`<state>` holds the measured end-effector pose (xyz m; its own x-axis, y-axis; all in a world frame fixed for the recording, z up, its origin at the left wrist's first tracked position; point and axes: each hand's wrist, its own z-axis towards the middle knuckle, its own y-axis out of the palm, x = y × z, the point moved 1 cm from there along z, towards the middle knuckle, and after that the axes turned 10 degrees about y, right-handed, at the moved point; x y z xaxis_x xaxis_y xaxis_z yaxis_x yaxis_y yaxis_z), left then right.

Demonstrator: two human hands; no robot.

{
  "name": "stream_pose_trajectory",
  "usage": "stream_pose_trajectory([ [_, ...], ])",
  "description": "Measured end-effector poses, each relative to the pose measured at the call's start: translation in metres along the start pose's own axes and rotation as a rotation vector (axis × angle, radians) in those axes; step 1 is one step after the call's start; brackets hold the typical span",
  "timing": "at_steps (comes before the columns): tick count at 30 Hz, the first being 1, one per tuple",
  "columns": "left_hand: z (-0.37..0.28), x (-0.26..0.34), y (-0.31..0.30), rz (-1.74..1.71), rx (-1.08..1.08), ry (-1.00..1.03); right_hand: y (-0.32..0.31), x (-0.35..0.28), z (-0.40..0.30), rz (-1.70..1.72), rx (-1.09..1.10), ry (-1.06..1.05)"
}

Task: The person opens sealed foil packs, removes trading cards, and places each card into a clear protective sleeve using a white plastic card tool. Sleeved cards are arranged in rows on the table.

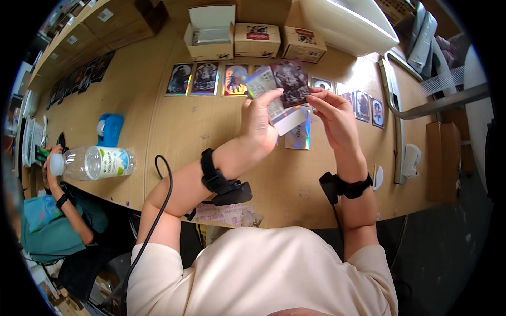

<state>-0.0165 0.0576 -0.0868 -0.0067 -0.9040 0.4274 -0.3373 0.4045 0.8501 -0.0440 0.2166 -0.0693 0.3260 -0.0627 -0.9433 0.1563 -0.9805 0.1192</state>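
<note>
Above the wooden table, my left hand [259, 114] grips several trading cards [263, 83] with pale, shiny faces, its thumb lying on top. My right hand [334, 112] pinches a dark maroon card [291, 81] by its lower right corner. This card overlaps the ones in my left hand, and its left edge lies near my left thumb. Below the hands, a holographic card [298, 136] rests on the table, partly covered. A row of illustrated cards runs behind the hands, among them an orange shiny card [235, 80] and a dark card [204, 79]; my hands hide the row's middle.
An open cardboard box [209, 49] filled with cards stands at the back beside two closed boxes [257, 41]. A white bin [352, 23] is at the back right. Leftward are a plastic bottle [99, 163], a blue tape dispenser [110, 128] and a co-worker's arm [75, 221].
</note>
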Motion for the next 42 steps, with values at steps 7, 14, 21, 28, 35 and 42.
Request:
stream_pose_trajectory([
  [7,-0.003,0.001,0.004,0.155,-0.016,0.063,0.003,-0.004,-0.004,0.004,0.012,0.009],
  [14,0.015,0.043,0.019,-0.101,-0.145,0.006,-0.007,-0.037,-0.021,0.236,-0.063,-0.022],
  [21,0.042,0.079,0.005,-0.303,-0.101,-0.149,0.003,-0.053,-0.047,0.071,-0.175,-0.046],
  [28,0.039,0.083,0.007,-0.406,-0.118,-0.186,0.011,-0.048,-0.049,0.093,-0.189,-0.069],
  [35,0.036,0.087,0.01,-0.466,-0.106,-0.208,0.017,-0.051,-0.058,0.063,-0.225,-0.05],
  [42,0.034,0.086,0.011,-0.411,-0.086,-0.166,0.024,-0.048,-0.06,0.058,-0.275,-0.062],
])
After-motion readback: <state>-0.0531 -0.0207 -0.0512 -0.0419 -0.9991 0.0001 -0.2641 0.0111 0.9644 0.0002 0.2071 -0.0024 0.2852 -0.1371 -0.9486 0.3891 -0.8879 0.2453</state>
